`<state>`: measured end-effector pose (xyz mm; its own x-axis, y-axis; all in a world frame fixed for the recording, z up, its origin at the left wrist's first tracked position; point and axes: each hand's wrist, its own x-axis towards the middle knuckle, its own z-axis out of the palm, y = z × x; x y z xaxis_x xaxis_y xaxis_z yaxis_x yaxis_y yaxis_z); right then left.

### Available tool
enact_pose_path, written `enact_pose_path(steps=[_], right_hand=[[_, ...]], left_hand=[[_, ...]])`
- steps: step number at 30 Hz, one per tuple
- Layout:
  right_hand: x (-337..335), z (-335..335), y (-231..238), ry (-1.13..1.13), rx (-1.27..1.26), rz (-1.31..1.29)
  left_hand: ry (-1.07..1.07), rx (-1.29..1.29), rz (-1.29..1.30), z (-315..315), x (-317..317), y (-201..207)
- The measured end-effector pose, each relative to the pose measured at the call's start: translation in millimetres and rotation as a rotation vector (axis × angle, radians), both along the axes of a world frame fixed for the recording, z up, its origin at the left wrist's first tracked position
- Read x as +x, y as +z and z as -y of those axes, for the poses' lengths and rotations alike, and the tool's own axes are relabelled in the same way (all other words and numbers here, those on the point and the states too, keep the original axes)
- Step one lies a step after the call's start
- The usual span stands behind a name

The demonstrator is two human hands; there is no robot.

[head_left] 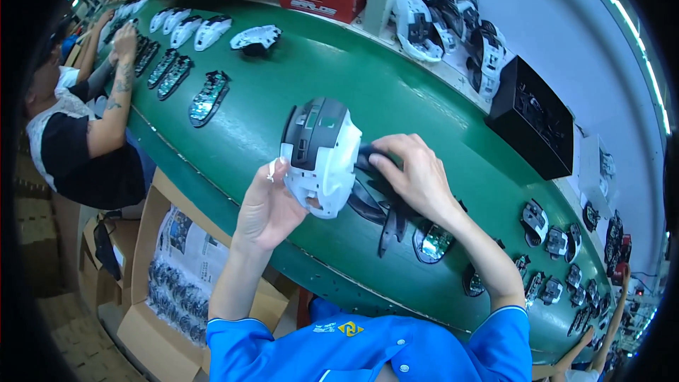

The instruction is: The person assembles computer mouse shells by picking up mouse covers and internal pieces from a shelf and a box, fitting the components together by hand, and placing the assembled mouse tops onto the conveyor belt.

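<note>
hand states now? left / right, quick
Left hand: closed on the white and grey mouse shell, gripping its lower edge.
Right hand: fingers curled on a dark part at the shell's side; exact grip cannot be told.

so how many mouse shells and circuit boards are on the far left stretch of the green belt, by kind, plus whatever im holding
White mouse shells on the belt: 5
Circuit boards on the belt: 3 clearly seen, more hidden by a co-worker's arm
White and grey mouse shell held by left hand and right hand: 1
Total: 9
</note>
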<state>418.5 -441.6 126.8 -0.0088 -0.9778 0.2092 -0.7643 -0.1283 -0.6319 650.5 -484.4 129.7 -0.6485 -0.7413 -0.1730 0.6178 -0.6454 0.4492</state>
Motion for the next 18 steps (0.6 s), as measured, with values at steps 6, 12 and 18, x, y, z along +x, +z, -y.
enact_pose_path(steps=[6,12,18], right_hand=[[-51,-22,34,-0.170,0.412,1.112],[-84,-79,56,-0.236,0.539,1.434],[-91,-119,73,-0.209,0.543,1.455]], left_hand=[[0.050,0.281,0.171,-7,-24,19],[-0.451,0.180,0.388,-29,-72,13],[-0.672,-0.038,0.279,-49,-100,28]])
